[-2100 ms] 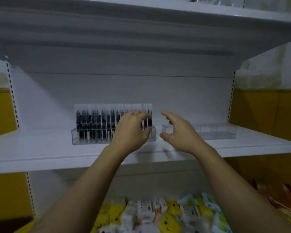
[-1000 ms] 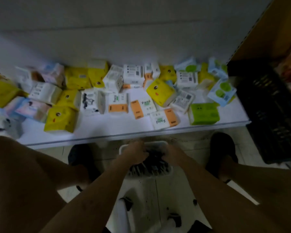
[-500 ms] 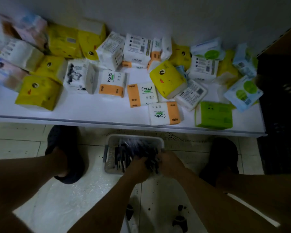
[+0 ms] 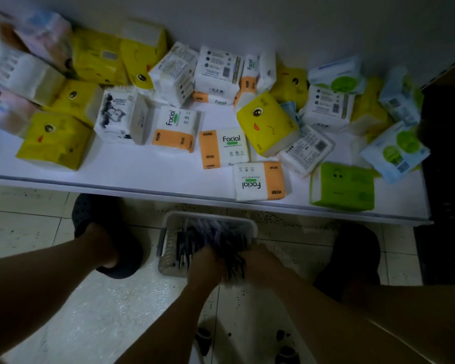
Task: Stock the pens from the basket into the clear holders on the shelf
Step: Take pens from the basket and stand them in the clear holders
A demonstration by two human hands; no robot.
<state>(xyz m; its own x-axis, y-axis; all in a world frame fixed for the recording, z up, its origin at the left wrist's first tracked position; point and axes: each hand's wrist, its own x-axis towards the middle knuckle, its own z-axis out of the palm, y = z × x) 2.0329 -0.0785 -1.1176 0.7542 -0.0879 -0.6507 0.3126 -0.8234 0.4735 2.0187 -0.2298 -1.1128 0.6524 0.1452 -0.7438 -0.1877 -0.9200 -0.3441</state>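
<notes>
Packs of facial tissue [image 4: 223, 148] strewn along the low white shelf [image 4: 116, 177] across the upper frame, left edge to right, no part of this job. Lower left of centre, dark shoe [image 4: 121, 258] planted on the tiled floor [image 4: 90, 311]. Just right of it, grey basket [image 4: 168, 248] on the floor below the shelf's front edge, well filled with dark pens [image 4: 187, 245]. At the basket's near right corner, left hand [image 4: 206, 264] knuckles-up, fingers curled down into the heap; touching it on the right, right hand [image 4: 260, 264] likewise, both seemingly closed round one dark bunch held between them, fingertips lost in blur. Further right, second shoe [image 4: 352, 253]. Clear holders out of view, so fill level impossible to judge. Judged as the pick-up stage of a load: bunch gathered but not yet lifted, carrying up and slotting into holders to come, plenty of pens left in the basket.
</notes>
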